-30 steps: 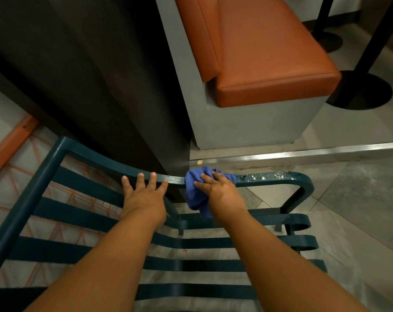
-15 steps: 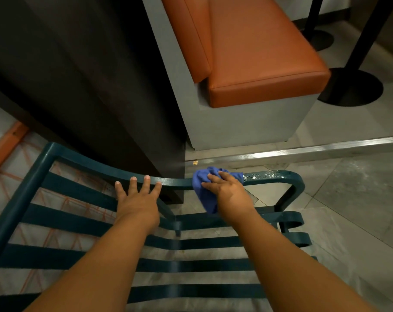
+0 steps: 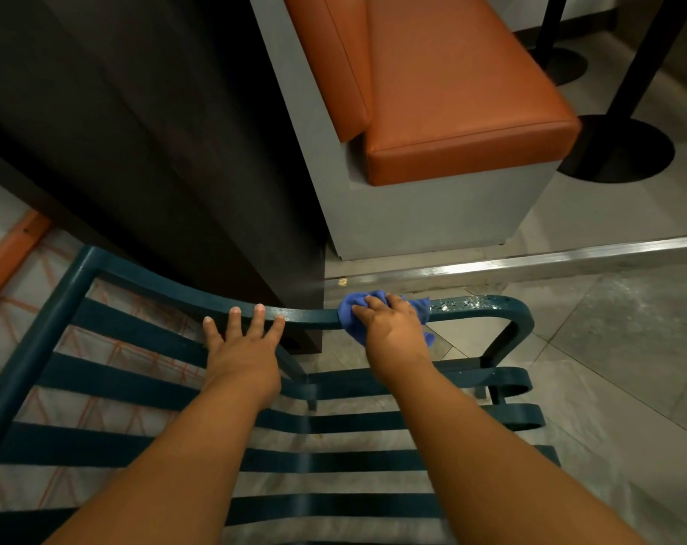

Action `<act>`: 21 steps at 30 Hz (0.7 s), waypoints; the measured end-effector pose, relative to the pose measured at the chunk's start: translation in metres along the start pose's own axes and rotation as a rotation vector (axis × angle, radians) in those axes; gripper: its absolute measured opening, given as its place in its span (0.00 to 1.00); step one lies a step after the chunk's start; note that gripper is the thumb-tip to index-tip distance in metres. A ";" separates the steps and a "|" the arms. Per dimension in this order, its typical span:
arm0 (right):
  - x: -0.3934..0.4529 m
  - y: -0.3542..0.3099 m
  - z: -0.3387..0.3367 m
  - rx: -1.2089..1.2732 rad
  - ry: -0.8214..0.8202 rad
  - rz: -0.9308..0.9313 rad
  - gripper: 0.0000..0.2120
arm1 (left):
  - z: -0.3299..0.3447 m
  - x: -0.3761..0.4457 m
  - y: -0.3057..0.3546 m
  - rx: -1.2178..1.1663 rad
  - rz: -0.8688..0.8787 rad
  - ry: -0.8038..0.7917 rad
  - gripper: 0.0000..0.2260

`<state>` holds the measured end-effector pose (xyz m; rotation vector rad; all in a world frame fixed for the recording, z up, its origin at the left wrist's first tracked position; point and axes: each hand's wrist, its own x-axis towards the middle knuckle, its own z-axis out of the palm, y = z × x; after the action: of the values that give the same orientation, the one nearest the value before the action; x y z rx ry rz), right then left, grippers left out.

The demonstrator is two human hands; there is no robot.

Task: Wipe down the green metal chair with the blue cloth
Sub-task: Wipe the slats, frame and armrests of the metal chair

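The green metal chair (image 3: 137, 332) fills the lower half of the view, its slatted back to the left and slatted seat below my arms. My right hand (image 3: 393, 328) presses the bunched blue cloth (image 3: 351, 308) over the chair's armrest rail. To the right of the cloth the rail (image 3: 475, 302) carries white specks. My left hand (image 3: 241, 348) lies flat with fingers spread, fingertips resting on the same rail further left. It holds nothing.
A dark wall panel (image 3: 157, 151) stands just behind the rail. A grey bench with orange cushions (image 3: 452, 92) sits beyond, with black round table bases (image 3: 617, 151) at the far right. A metal floor strip (image 3: 530, 263) crosses the tiled floor.
My right hand with the cloth has slid a little to the right along the rail, toward the speckled end. My left hand stays on the rail.
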<state>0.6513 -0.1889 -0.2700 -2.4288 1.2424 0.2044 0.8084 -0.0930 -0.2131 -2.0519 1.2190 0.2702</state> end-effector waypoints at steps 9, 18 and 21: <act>-0.006 0.026 0.014 -0.034 0.090 -0.123 0.36 | 0.002 -0.001 0.000 -0.002 0.001 0.025 0.44; 0.009 -0.006 0.000 -0.085 0.003 -0.143 0.42 | 0.003 0.000 0.004 -0.014 -0.002 0.042 0.44; -0.006 0.012 -0.004 -0.097 0.006 -0.129 0.41 | 0.003 0.000 0.004 -0.023 -0.008 0.031 0.45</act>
<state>0.6373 -0.1925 -0.2675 -2.5835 1.0974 0.2249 0.8052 -0.0921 -0.2169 -2.0875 1.2313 0.2500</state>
